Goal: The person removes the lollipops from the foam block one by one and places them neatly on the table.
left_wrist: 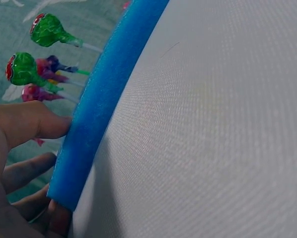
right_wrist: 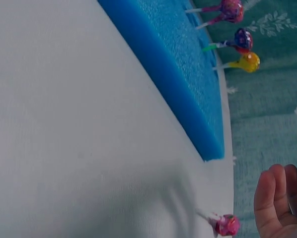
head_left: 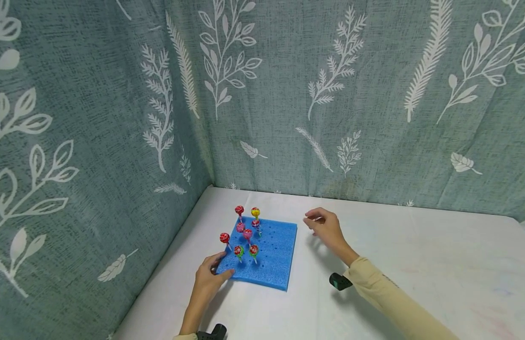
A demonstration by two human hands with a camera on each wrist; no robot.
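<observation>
A blue foam board (head_left: 272,255) dotted with small holes lies on the table. Several wrapped lollipops stand in it by their sticks, mostly toward its left side: red ones (head_left: 224,238), a yellow one (head_left: 255,212), pink ones (head_left: 247,234), a dark purple one (right_wrist: 243,40) and green-and-red ones (head_left: 253,250). My left hand (head_left: 208,276) grips the board's near left corner, thumb at one edge and fingers round the other. Right of the board, my right hand (head_left: 328,230) hovers with loosely bent fingers and nothing between them. Close by it, a pink lollipop (right_wrist: 227,225) lies on the table.
The table wears a white cloth (head_left: 415,255). Green-blue curtains (head_left: 279,94) with white leaf prints rise at the back and along the left side. A dark wrist camera (head_left: 340,281) hangs at the right sleeve (head_left: 394,297), and another (head_left: 217,332) at the left wrist.
</observation>
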